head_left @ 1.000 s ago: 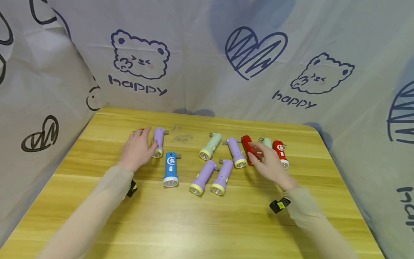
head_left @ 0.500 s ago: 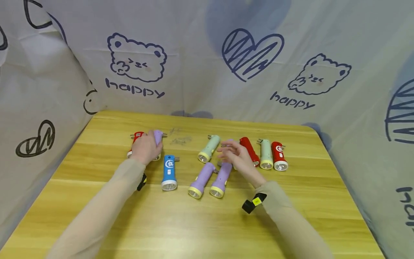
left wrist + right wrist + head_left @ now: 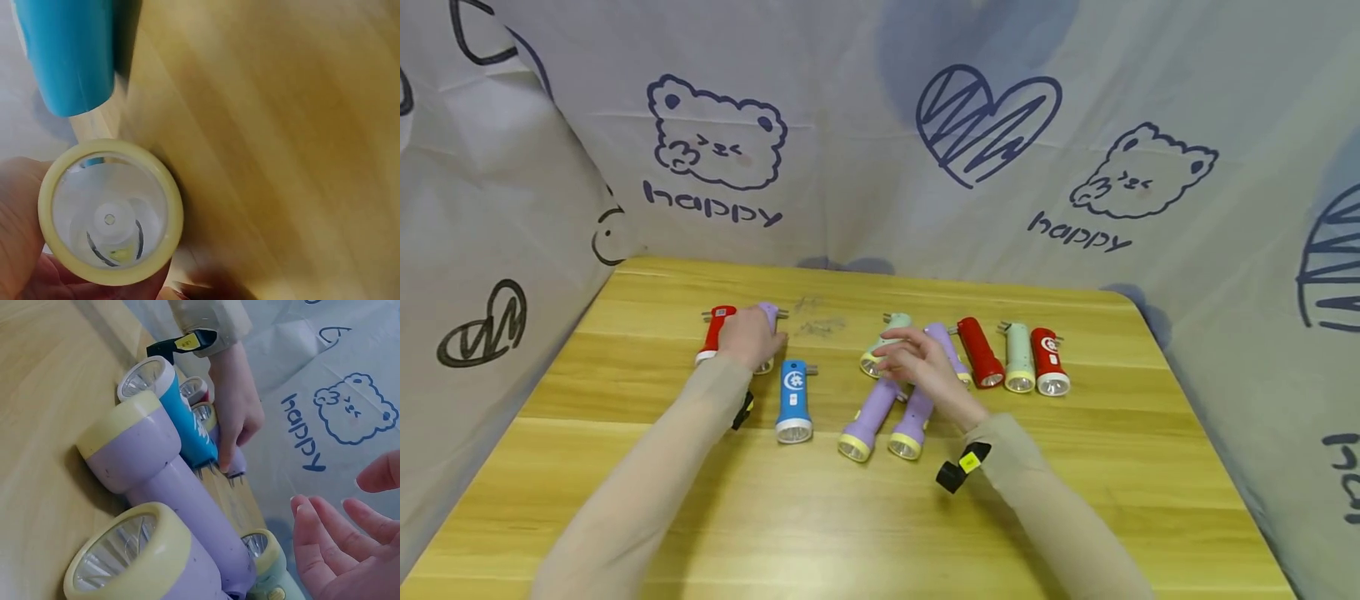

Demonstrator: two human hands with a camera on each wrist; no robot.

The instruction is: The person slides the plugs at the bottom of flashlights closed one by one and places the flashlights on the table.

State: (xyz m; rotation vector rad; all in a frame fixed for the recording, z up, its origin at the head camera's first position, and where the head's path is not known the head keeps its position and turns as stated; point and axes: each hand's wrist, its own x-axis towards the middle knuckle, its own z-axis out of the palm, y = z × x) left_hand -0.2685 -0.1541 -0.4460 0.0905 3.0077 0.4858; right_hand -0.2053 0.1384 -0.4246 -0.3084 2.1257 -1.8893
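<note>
My left hand [image 3: 748,340] grips a purple flashlight [image 3: 768,310] with a yellow rim, at the left of the table. In the left wrist view its clear lens [image 3: 111,219] faces the camera, with fingers behind and beside it. Just right of that hand lies a blue flashlight [image 3: 793,396] with a white rim; a red flashlight [image 3: 716,327] is at its left. My right hand [image 3: 927,373] hovers empty, fingers loosely bent, over a pale green flashlight [image 3: 898,321] and partly hides it. Below that hand lie two purple flashlights [image 3: 867,427], their upper parts partly covered.
Farther right stand in a row a purple flashlight [image 3: 937,335], a plain red flashlight [image 3: 980,352], a pale green flashlight [image 3: 1018,354] and a red flashlight [image 3: 1047,358] with a white rim. Metal plug prongs stick out of several. A printed cloth [image 3: 850,167] hangs behind the wooden table [image 3: 820,533].
My right hand has moved left, from the plain red flashlight to above the pale green one. My left hand has shifted right from the red flashlight and taken hold of the purple one.
</note>
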